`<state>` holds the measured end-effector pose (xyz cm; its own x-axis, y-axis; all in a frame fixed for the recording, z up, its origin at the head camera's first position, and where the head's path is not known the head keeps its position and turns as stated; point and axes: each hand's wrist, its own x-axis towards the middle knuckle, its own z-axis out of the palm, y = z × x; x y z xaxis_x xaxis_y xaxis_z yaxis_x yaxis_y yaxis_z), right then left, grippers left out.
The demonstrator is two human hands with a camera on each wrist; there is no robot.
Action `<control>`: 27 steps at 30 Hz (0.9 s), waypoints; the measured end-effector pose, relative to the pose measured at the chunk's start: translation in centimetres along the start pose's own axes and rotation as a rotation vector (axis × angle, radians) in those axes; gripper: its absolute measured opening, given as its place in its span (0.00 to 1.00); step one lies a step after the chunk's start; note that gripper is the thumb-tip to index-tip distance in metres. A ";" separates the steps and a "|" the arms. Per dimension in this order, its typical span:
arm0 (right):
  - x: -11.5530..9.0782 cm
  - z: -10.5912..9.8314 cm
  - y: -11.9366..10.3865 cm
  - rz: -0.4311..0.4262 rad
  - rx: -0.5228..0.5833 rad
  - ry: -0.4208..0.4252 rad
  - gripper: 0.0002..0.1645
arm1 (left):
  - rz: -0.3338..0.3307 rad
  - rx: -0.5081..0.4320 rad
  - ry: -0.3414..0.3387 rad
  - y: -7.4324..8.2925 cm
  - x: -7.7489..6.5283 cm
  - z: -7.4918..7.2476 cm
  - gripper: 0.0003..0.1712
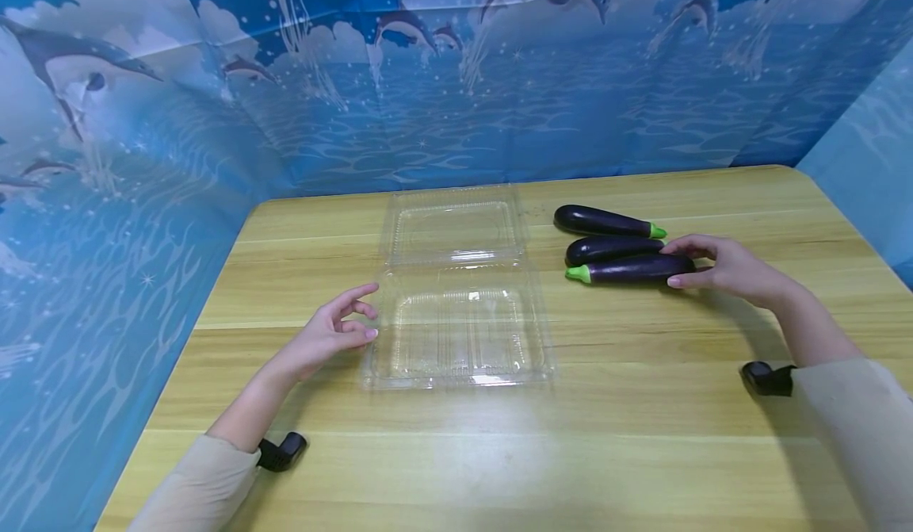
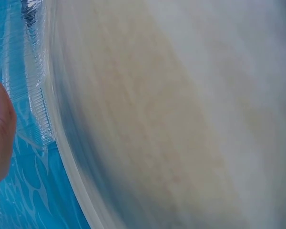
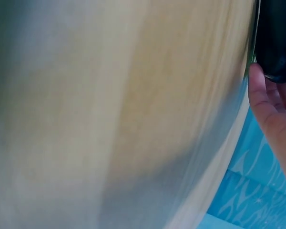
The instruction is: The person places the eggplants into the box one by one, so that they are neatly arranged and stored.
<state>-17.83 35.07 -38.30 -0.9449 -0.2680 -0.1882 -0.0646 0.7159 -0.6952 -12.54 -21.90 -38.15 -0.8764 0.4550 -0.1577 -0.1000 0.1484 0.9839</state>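
Observation:
In the head view, three dark purple eggplants lie on the right half of the table: a back eggplant, a middle eggplant and a front eggplant, whose green stem points left. My right hand grips the front eggplant's thick right end between thumb and fingers. The right wrist view shows the thumb against that dark end. A clear plastic clamshell box lies unfolded in the middle. My left hand is at its left edge, fingers loosely spread; whether they touch it I cannot tell.
The box's lid lies flat toward the back of the wooden table. Behind the table hangs a blue curtain printed with dolphins. A black wrist camera sits at the left sleeve, another wrist camera at the right.

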 end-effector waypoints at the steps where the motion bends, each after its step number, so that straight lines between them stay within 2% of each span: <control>1: 0.0 0.0 0.0 0.002 0.001 0.001 0.33 | 0.000 0.000 0.000 0.0 0.0 0.0 0.42; 10: -0.1 -0.3 -0.8 -0.001 0.027 -0.011 0.33 | -0.010 -0.005 0.002 0.1 0.0 0.1 0.42; 17: -0.2 -0.4 -1.8 -0.013 0.030 0.004 0.31 | -0.009 -0.006 0.005 0.0 0.0 0.1 0.42; 27: -0.3 -0.4 -3.6 -0.033 0.099 0.044 0.30 | -0.009 -0.001 0.003 0.0 0.0 0.0 0.42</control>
<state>-17.43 32.78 -35.49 -0.9560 -0.2604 -0.1349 -0.0661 0.6395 -0.7660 -12.59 -21.87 -38.11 -0.8771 0.4508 -0.1660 -0.1082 0.1512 0.9826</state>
